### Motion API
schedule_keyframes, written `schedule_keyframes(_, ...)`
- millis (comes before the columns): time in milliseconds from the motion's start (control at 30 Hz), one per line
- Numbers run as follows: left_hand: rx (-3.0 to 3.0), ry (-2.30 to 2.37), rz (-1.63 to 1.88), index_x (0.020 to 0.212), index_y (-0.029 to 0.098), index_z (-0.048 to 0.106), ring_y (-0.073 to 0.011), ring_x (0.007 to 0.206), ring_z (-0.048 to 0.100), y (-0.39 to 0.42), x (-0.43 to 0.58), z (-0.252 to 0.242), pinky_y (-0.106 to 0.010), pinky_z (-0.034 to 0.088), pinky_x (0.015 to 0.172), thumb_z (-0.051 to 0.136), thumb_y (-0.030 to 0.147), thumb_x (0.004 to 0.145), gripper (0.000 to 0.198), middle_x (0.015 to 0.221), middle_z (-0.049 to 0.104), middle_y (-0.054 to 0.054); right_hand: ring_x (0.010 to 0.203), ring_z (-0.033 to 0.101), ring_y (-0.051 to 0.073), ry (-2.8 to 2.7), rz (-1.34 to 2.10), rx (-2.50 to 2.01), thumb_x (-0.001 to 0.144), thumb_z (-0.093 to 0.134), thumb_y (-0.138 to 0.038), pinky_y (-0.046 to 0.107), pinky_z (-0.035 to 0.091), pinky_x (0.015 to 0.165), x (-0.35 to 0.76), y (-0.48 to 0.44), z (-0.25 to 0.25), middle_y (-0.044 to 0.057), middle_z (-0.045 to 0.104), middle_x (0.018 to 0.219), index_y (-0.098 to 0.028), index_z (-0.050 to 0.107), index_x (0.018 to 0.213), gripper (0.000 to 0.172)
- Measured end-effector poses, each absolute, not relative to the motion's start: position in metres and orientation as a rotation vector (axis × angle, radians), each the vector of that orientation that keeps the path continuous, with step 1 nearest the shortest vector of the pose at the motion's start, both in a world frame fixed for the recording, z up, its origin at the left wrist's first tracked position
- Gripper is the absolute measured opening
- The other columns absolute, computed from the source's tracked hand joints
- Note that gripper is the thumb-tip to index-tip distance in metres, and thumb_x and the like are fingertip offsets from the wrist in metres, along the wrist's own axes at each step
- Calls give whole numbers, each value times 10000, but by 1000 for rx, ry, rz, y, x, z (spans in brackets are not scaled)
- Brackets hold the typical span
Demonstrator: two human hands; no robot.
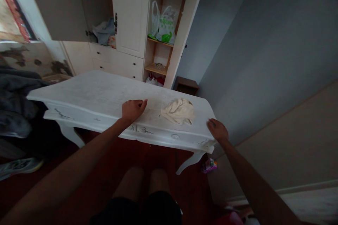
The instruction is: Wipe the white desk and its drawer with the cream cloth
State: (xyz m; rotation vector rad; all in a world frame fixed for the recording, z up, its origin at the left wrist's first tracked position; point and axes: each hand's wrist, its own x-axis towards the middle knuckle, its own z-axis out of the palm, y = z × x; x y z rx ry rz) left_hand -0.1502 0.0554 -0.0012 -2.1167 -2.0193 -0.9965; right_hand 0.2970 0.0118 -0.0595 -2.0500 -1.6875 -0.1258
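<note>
My left hand [133, 110] rests near the front edge of the white table [105, 88], fingers curled in, with nothing visible in them. To its right lies a crumpled cream cloth [180, 111] on the tabletop, touched by neither hand. At the table's right end, my right hand [219, 130] is closed beside the corner. A small greyish patch shows between its fingers, too dim to make out. Carved ornaments decorate the table's front.
Behind the table stands a white wardrobe [132, 14] with open doors; a plastic bag [166, 26] sits on its shelf. Dark clothing [16, 95] is heaped at left, above a shoe [21, 167]. A purple box [209, 165] lies on the floor by the right wall.
</note>
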Motion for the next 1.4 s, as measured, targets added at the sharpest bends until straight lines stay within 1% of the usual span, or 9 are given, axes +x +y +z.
schedule_keyframes(67, -2146, -2024, -1031, 694, 203, 685, -280, 795, 679, 59, -158, -9, -368, 448, 742, 481, 441, 897, 374, 728, 714, -91, 1210, 591, 274, -1682, -123, -2054, 909, 457, -407, 410, 429, 1059, 298, 12, -60, 116, 644, 1314, -186, 679, 1170, 408)
schedule_keyframes(133, -2207, -1974, -1168, 920, 198, 712, -289, 941, 677, 66, -166, -20, -399, 468, 855, 619, 359, 799, 221, 921, 754, -96, 1223, 584, 276, -1662, -114, -2070, 907, 463, -420, 410, 433, 1058, 298, 12, -60, 110, 640, 1322, -191, 678, 1176, 414)
schedule_keyframes(233, -2222, -1923, -1552, 1202, 163, 634, -266, 1025, 671, 77, -175, -35, -393, 503, 903, 671, 288, 727, 492, 1177, 712, -123, 1218, 589, 271, -1650, -121, -2078, 904, 469, -423, 404, 437, 1055, 297, 12, -60, 108, 648, 1311, -195, 679, 1179, 415)
schedule_keyframes(367, -2108, -1912, -1823, 897, 170, 747, -249, 969, 704, 82, -179, -45, -383, 510, 946, 596, 375, 811, 269, 1016, 764, -100, 1195, 602, 270, -1660, -127, -2068, 900, 465, -408, 403, 438, 1054, 298, 12, -60, 111, 656, 1297, -186, 688, 1166, 413)
schedule_keyframes(433, -2060, -1896, -1792, 768, 196, 749, -259, 995, 698, 81, -180, -45, -384, 490, 981, 614, 409, 798, 254, 909, 776, -76, 1185, 606, 271, -1663, -136, -2053, 895, 471, -405, 406, 442, 1048, 300, 13, -62, 108, 663, 1288, -189, 693, 1160, 408)
schedule_keyframes(533, -2078, -1900, -1732, 708, 204, 737, -251, 931, 707, 78, -183, -43, -363, 501, 949, 640, 424, 768, 248, 848, 774, -64, 1175, 611, 271, -1663, -150, -2030, 891, 478, -411, 407, 447, 1040, 304, 14, -66, 99, 671, 1276, -202, 701, 1150, 401)
schedule_keyframes(867, -2073, -2104, -1680, 853, 175, 749, -213, 813, 690, 72, -182, -38, -296, 502, 767, 467, 424, 847, 376, 847, 762, -69, 1181, 610, 294, -1684, -114, -2057, 893, 461, -412, 427, 454, 1036, 300, 11, -58, 136, 656, 1294, -156, 696, 1158, 437)
schedule_keyframes(1233, -2042, -2204, -1494, 927, 176, 768, -236, 861, 694, 67, -176, -31, -297, 477, 749, 459, 371, 834, 377, 907, 771, -85, 1156, 622, 282, -1669, -156, -2058, 900, 483, -398, 428, 462, 1022, 299, 11, -60, 105, 670, 1274, -210, 700, 1149, 380)
schedule_keyframes(1400, -2043, -2204, -1348, 946, 163, 772, -248, 863, 694, 66, -175, -30, -295, 458, 718, 462, 377, 848, 390, 913, 768, -106, 1184, 608, 284, -1679, -140, -2048, 908, 465, -388, 429, 450, 1043, 298, 11, -59, 125, 660, 1288, -179, 693, 1164, 402)
